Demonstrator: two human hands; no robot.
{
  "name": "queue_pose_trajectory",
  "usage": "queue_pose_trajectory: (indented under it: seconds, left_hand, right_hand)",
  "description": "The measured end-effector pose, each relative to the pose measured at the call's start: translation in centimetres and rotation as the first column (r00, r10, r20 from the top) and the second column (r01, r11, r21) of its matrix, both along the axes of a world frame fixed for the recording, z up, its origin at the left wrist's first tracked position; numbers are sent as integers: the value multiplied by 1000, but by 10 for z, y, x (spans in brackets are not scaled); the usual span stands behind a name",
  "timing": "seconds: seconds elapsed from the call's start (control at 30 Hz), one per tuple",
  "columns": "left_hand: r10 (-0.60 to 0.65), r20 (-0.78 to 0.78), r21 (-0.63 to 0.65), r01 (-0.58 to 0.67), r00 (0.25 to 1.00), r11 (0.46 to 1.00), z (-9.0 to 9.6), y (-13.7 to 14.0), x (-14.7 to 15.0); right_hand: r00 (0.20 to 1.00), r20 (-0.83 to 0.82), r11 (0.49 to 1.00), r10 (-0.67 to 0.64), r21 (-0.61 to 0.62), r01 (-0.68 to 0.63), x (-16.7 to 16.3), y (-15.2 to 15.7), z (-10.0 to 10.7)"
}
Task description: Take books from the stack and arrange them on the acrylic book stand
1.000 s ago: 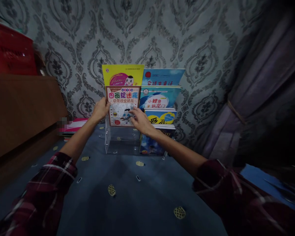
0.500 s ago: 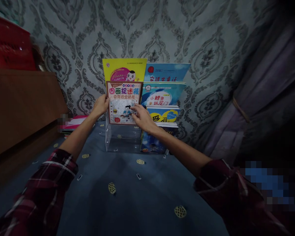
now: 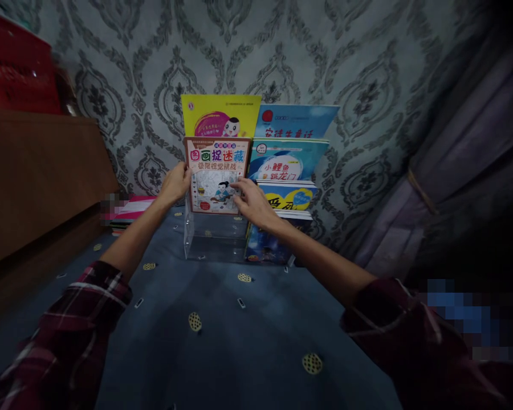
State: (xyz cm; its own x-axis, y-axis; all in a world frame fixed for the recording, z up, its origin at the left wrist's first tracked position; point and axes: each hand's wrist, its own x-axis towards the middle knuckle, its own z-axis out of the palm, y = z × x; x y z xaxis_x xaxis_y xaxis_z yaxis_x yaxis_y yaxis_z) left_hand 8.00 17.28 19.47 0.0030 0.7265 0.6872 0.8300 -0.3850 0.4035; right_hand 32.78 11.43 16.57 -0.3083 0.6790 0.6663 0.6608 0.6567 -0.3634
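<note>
A picture book (image 3: pixel 216 191) with a brown border and colourful title stands upright in the left column of a clear acrylic book rack (image 3: pixel 216 249). My left hand (image 3: pixel 176 182) is closed on the book's left edge, its fingertips partly hidden behind it. My right hand (image 3: pixel 256 204) lies against the lower right of the cover, index finger stretched out and touching the front. Behind this book rises a yellow book (image 3: pixel 220 108). The rack's front left tiers, below the book, show bare clear plastic.
The right column holds a blue book (image 3: pixel 299 117), a teal book (image 3: pixel 288 156), a yellow-and-blue book (image 3: pixel 294 196) and a dark blue book (image 3: pixel 267 245). Left are stacked books (image 3: pixel 132 209), a brown cabinet (image 3: pixel 43 182) and a red box (image 3: pixel 17 68). A curtain (image 3: pixel 423 171) hangs right.
The view has shifted slightly, so the rack and books sit a little higher and further right. Both hands keep their places at the picture book.
</note>
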Motion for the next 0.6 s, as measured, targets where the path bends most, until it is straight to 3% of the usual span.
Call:
queue_pose_trajectory:
  seconds: [0.6]
  left_hand:
    - [-3, 144, -90, 16, 990, 996, -4, -28, -1]
  right_hand:
    - [997, -42, 998, 61, 32, -60, 1, -11, -3]
